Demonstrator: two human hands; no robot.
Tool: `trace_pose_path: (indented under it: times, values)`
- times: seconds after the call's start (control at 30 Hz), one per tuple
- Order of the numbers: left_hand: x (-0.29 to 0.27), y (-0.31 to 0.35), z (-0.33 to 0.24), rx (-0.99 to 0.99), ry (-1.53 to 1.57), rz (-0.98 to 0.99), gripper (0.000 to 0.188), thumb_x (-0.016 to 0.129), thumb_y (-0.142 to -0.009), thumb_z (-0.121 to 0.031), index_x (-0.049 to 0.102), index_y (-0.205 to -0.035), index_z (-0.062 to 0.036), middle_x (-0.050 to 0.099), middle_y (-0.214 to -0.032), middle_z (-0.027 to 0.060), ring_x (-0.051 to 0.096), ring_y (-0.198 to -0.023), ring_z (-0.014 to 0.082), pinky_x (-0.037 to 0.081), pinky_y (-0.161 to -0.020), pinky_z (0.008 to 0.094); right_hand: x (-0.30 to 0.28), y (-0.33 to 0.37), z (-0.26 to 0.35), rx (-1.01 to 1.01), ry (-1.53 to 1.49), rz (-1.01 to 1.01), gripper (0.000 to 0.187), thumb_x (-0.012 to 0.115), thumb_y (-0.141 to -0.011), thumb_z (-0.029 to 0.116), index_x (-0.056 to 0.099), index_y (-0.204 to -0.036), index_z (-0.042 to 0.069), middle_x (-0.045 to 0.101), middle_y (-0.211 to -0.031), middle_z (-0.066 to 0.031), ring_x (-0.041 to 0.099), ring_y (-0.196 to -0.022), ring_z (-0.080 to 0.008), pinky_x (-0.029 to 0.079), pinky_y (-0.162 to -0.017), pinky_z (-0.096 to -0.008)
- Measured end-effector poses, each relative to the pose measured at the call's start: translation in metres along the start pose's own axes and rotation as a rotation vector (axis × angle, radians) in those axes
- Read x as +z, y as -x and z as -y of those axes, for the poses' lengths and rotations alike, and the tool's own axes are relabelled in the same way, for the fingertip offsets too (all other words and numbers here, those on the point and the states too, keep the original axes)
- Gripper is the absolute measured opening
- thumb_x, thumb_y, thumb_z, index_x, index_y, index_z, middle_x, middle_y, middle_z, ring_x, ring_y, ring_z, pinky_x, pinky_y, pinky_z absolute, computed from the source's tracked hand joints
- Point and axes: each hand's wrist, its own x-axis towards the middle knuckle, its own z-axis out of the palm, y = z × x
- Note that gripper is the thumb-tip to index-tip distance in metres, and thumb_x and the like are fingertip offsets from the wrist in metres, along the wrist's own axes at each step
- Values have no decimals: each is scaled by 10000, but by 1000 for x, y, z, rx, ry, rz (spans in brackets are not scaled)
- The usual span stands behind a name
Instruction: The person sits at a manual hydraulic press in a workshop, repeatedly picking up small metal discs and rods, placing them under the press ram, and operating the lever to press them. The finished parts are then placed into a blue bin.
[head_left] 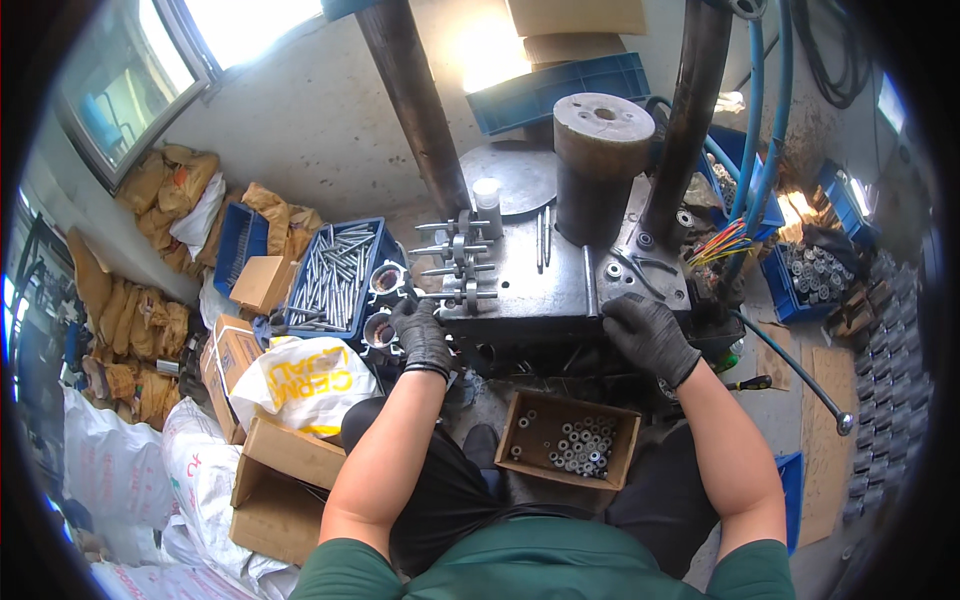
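Observation:
My left hand (418, 328), in a dark grey glove, is closed at the left end of the nearest metal shaft (482, 295), which carries a dark round core. Several similar shafts with cores (460, 250) lie in a row beyond it on the press table's left side. My right hand (642, 336), gloved alike, rests at the table's front edge with curled fingers; what they hold, if anything, is hidden. Just left of its fingertips is a metal rod (590, 282). Two ring-shaped metal housings (384, 278) sit by my left hand.
A thick steel cylinder (604, 170) stands on the press table (520, 285) between two columns. Pliers (640, 272) lie right of it. A blue crate (370, 300) of shafts stands left. Below, a box (530, 467) holds bearings. Blue hoses (754, 130) hang at right.

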Motion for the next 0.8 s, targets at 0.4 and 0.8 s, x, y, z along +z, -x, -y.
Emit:
trace_pose_path:
  times: [0.4, 0.8]
  values:
    - [40, 47, -33, 765, -1263, 105, 617, 786, -840, -561, 716, -1253, -108, 675, -1279, 219, 656, -1168, 427, 454, -1076, 550, 22, -32, -26, 390, 293, -24, 381, 694, -924, 195, 642, -1284, 81, 622, -1405, -199, 709, -1136, -423, 584, -961, -545]
    - [81, 96, -36, 1264, -871, 583, 520, 835, -806, -222, 644, -1273, -96, 602, -1308, 185, 548, -1264, 407, 427, -1135, 546, 27, -23, -47, 361, 303, -9, 224, 732, -896, 223, 749, -1053, 63, 691, -1208, -199, 725, -1028, -406, 593, -893, -514]
